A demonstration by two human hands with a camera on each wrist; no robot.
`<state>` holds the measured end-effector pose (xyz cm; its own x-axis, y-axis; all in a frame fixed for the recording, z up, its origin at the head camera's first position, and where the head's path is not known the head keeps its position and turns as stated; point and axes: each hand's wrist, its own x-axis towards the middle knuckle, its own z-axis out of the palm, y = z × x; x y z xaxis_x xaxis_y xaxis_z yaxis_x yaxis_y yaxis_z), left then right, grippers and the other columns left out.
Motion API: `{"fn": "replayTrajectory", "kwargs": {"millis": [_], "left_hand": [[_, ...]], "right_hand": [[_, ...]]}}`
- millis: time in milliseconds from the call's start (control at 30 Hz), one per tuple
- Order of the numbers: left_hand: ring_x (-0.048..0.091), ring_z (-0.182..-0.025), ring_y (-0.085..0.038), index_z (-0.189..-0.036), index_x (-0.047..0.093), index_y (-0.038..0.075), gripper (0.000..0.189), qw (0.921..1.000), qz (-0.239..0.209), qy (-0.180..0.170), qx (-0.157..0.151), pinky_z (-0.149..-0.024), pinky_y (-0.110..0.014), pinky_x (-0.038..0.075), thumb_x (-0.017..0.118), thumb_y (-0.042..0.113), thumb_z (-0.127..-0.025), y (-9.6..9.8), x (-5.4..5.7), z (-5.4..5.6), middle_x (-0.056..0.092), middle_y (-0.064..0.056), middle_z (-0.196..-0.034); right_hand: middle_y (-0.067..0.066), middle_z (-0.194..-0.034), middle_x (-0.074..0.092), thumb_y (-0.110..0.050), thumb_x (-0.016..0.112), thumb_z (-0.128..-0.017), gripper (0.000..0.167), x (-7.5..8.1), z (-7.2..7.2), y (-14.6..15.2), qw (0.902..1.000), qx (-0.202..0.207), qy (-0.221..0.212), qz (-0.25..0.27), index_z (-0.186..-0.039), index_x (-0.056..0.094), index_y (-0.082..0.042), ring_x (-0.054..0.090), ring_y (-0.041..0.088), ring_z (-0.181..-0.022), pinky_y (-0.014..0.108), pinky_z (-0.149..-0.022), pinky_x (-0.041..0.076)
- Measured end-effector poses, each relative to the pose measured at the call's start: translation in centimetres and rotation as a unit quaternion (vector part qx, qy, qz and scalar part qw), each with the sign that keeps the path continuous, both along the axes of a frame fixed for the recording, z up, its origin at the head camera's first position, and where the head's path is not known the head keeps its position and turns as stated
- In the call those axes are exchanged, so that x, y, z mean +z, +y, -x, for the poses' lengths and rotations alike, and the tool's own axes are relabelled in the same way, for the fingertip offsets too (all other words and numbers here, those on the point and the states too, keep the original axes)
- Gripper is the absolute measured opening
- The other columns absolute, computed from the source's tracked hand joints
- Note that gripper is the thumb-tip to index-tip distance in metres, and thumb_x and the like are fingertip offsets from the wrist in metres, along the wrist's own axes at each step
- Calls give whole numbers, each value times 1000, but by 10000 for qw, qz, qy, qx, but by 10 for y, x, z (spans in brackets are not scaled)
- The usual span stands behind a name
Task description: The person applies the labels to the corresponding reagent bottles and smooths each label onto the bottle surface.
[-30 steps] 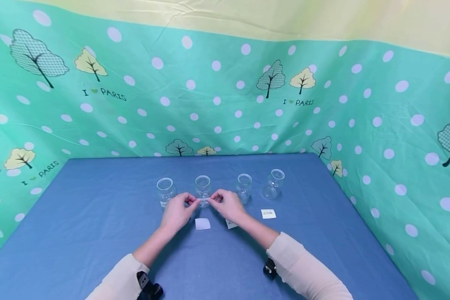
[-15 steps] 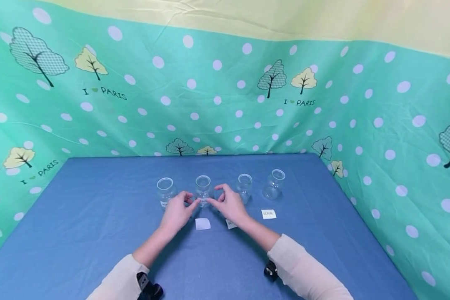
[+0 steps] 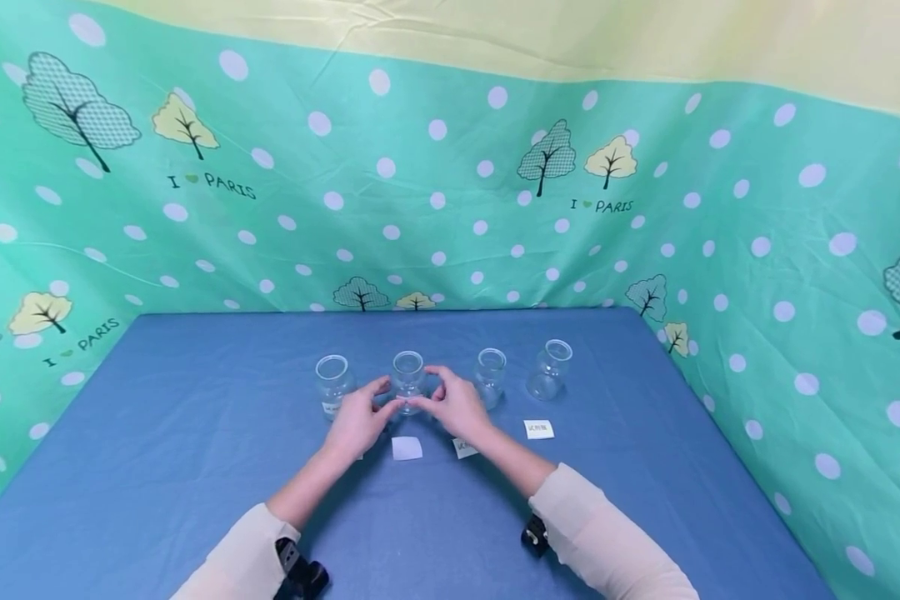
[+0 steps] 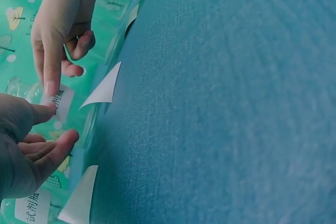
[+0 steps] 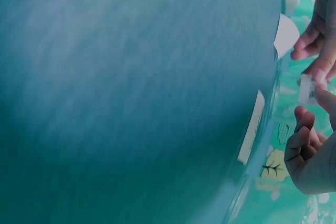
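A clear glass jar (image 3: 409,383) stands upright on the table between my two hands. On its front is a white label (image 4: 63,104) with dark characters, partly covered by my thumbs. My left hand (image 3: 356,423) holds the jar from the left, thumb pressed on the label and forefinger by the jar's side. From the right, my right hand (image 3: 459,412) does the same, its thumb beside the left one and its forefinger near the rim. In the left wrist view, the outer fingers of both hands stay off the jar. A blank white paper (image 3: 407,448) lies just in front.
On the left stands a jar (image 3: 334,383) bearing a similar label (image 3: 332,409). Two jars (image 3: 490,371) (image 3: 549,371) stand to the right, with written labels (image 3: 465,448) (image 3: 538,429) lying before them. A blue cloth (image 3: 435,533) covers the table; a patterned curtain (image 3: 270,200) hangs behind.
A second ago my fingertips pinched the label's two ends at the jar. Now my forefingers have spread around the jar's sides, and my thumbs have come together over the label.
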<state>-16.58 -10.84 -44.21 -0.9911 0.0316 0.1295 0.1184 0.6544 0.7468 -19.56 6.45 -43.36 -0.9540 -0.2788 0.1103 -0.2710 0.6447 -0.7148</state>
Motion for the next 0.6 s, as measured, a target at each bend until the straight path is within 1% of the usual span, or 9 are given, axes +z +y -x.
{"fn": "replayTrajectory", "kwargs": {"millis": [100, 233, 300, 400, 500, 600], "left_hand": [[69, -81, -25, -128, 53, -3, 52, 10000, 74, 40, -8, -64, -32, 54, 66, 26, -87, 0, 1, 1, 65, -18, -116], [69, -85, -28, -126, 54, -3, 49, 9999, 95, 94, -22, -69, -36, 55, 66, 24, -87, 0, 2, 1, 65, -19, -115], [69, -85, -28, -126, 55, -3, 48, 9999, 64, 96, -39, -70, -36, 55, 66, 23, -87, -1, 2, 1, 65, -20, -114], [69, -84, -27, -125, 55, -3, 45, 10000, 33, 37, -59, -69, -35, 55, 65, 21, -88, -3, 1, 2, 65, -20, -114], [69, -87, -28, -125, 55, -3, 45, 9999, 47, -55, -102, -72, -36, 55, 66, 19, -87, -4, 0, 3, 65, -20, -114], [68, -92, -30, -127, 52, -5, 49, 9997, 90, -153, -154, -77, -38, 54, 67, 18, -86, -3, -2, 4, 64, -21, -115]], "right_hand": [[2, -67, 63, -36, 72, -80, 57, 0, 2, 5, 9999, 125, 57, -22, -129, 56, -11, 50, 5, -52, 20, -51, 42], [6, -65, 66, -34, 68, -84, 54, -1, 5, 9, 9995, 316, -84, 45, -131, 54, -13, 48, 5, -49, 20, -48, 39], [7, -65, 67, -32, 67, -85, 53, -1, 6, 11, 9991, 373, -166, 89, -132, 53, -13, 47, 6, -47, 20, -46, 37], [7, -66, 68, -28, 65, -87, 50, -2, 7, 12, 9988, 355, -315, 150, -133, 53, -15, 46, 7, -45, 20, -44, 35], [3, -66, 67, -28, 68, -85, 51, -2, 7, 12, 9988, 276, -403, 68, -132, 53, -14, 51, 8, -47, 21, -45, 39], [0, -66, 66, -31, 72, -81, 56, -2, 8, 10, 9989, 224, -396, -149, -130, 54, -11, 54, 8, -51, 22, -48, 44]]}}
